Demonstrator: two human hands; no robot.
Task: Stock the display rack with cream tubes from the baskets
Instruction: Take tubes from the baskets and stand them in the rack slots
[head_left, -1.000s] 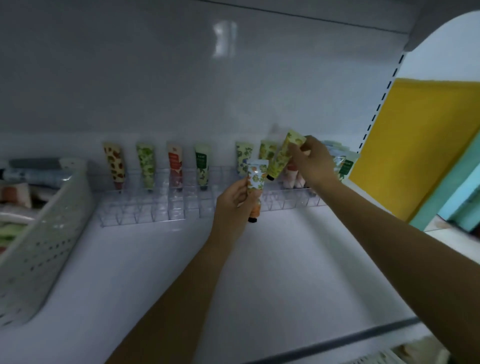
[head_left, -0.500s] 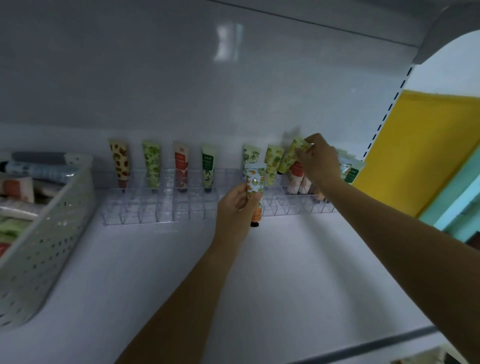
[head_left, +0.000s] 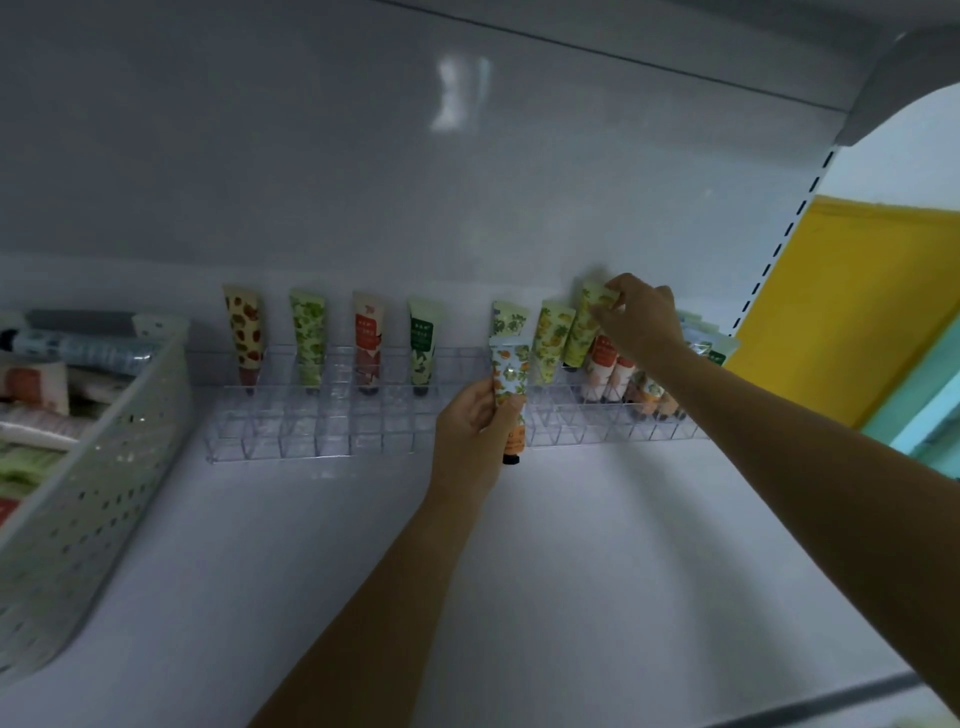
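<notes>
White shelf carries everything you are working with. At its left end sits the pale perforated basket, with spare tubes heaped inside. Along the back wall runs the clear plastic rack, a grid of small cells. Its front cells look bare. The back row has four standing tubes spaced apart on the left, two more near the middle, and a tight cluster at the right end.

Your hands are apart. Your right hand reaches over the rack and pinches the crimped top of a yellow-green tube. It leans cap down at a back-row cell, just beside the two middle ones, and I cannot tell whether the cap is seated. Your left hand hovers in front of the rack, fingers wrapped round an orange-flowered tube held upright, cap down, outside the cells.

You look to be mid-placement with the yellow-green tube. Next, straighten it, push it down until it stands alone, and let go. Then line the other tube's cap over a free cell and lower it gently, since the neighbours could tip.
</notes>
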